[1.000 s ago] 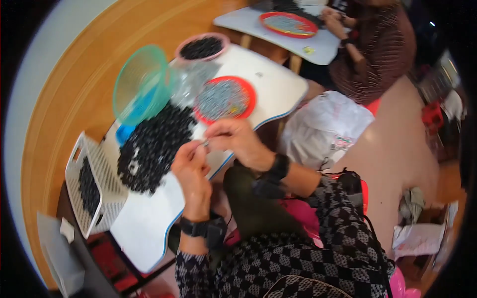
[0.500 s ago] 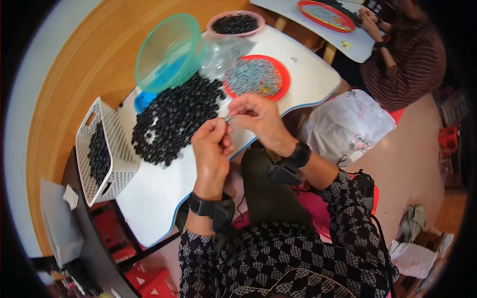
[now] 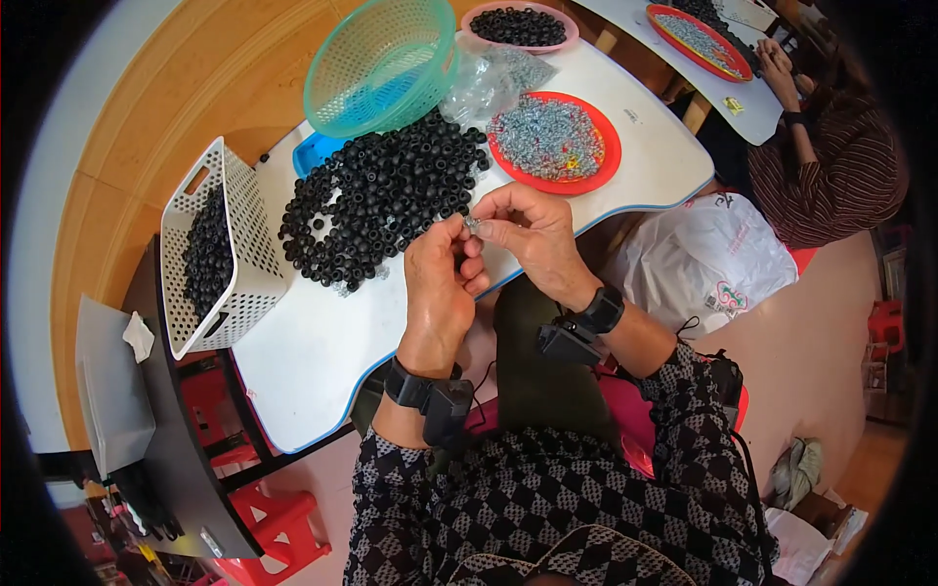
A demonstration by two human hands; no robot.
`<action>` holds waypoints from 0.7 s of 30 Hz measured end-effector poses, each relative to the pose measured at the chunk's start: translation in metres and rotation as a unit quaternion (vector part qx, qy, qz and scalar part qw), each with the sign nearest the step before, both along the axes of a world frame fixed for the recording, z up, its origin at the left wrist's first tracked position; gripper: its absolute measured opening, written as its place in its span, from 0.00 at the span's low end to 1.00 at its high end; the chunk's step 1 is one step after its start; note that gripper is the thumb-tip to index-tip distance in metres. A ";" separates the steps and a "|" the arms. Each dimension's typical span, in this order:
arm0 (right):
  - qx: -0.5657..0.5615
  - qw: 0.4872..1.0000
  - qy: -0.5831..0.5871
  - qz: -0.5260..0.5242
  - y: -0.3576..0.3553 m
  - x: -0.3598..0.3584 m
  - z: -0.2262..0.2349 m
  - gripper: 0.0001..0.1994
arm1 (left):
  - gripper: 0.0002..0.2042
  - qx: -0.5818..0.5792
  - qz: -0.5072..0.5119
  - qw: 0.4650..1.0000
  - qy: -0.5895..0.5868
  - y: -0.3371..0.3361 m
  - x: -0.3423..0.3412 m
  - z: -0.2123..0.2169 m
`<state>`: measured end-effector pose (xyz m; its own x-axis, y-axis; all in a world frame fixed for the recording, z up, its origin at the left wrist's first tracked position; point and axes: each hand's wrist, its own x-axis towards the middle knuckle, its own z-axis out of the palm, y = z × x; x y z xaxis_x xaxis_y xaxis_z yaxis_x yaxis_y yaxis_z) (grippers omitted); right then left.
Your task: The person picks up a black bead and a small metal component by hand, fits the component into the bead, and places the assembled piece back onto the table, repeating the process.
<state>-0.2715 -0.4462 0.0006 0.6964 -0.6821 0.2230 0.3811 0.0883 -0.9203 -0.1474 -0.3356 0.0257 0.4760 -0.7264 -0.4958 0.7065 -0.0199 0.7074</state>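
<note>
My left hand (image 3: 438,283) and my right hand (image 3: 539,237) meet above the near edge of the white table (image 3: 293,381). Between their pinched fingertips is a small silvery-grey piece (image 3: 472,224), too small to make out its exact kind. Thumb and forefinger are closed on it in both hands. Just beyond my fingers lies a spread pile of small black rounded parts with holes (image 3: 391,190). Slightly farther right, a red plate (image 3: 608,146) carries a heap of small silvery-grey pieces (image 3: 547,137).
A white perforated basket (image 3: 256,244) of black parts stands left; a green colander (image 3: 327,88) leans over a blue tray (image 3: 311,154). Behind are a clear plastic bag (image 3: 484,88) and a pink bowl (image 3: 569,37). At right, a co-worker (image 3: 831,176) sits beyond a white bag (image 3: 703,254).
The view has shifted, so the table and its things appear farther right and higher. My hands stay together at the small piece, with only slight finger movement.
</note>
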 end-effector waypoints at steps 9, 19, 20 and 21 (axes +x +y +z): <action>-0.141 0.987 0.066 -0.051 0.023 0.043 -0.016 0.07 | 0.16 0.028 0.007 0.999 -0.032 0.024 0.041 -0.005; -0.030 0.997 0.069 0.006 0.016 0.075 -0.008 0.08 | 0.16 0.021 -0.003 0.997 -0.074 0.029 0.071 -0.009; 0.000 0.996 0.084 0.011 0.013 0.077 -0.010 0.10 | 0.16 0.021 0.014 0.992 -0.123 0.028 0.073 -0.013; 0.001 0.996 0.085 0.011 0.010 0.079 -0.013 0.10 | 0.15 0.021 0.030 0.985 -0.171 0.029 0.074 -0.015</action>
